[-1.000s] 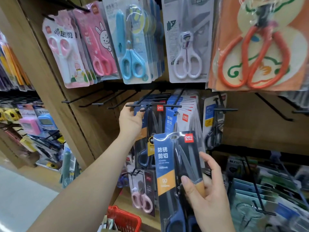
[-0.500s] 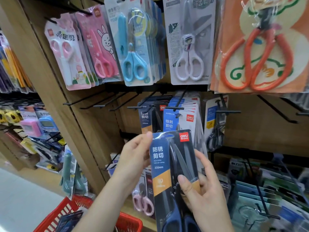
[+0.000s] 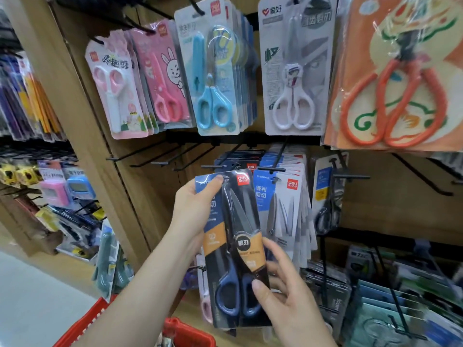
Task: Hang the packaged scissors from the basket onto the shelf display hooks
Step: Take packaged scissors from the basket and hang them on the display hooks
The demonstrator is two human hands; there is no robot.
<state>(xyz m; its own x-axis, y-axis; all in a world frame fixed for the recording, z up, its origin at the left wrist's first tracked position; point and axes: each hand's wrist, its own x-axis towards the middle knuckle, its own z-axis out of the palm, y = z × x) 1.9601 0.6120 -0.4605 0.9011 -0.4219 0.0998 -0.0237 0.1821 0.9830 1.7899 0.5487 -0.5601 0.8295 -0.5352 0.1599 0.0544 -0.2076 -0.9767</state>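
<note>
A dark blue and orange pack of blue-handled scissors (image 3: 233, 246) is held up in front of the shelf. My left hand (image 3: 193, 209) grips its upper left edge, thumb over the top corner. My right hand (image 3: 283, 291) holds the lower right part, thumb on the front by the handles. Just above the pack's top sits a black hook (image 3: 225, 167) that carries matching dark packs (image 3: 240, 161). The red basket (image 3: 185, 334) shows at the bottom edge.
Three bare black hooks (image 3: 140, 154) jut out left of the loaded one. White and blue scissor packs (image 3: 283, 201) hang right of it. Pink, blue, white and orange scissor packs (image 3: 215, 78) fill the row above. Wooden upright (image 3: 82, 136) stands at left.
My left hand left the hanging packs and took the top of the held pack. Both hands raised it toward the hook. The camera tipped downward a little.
</note>
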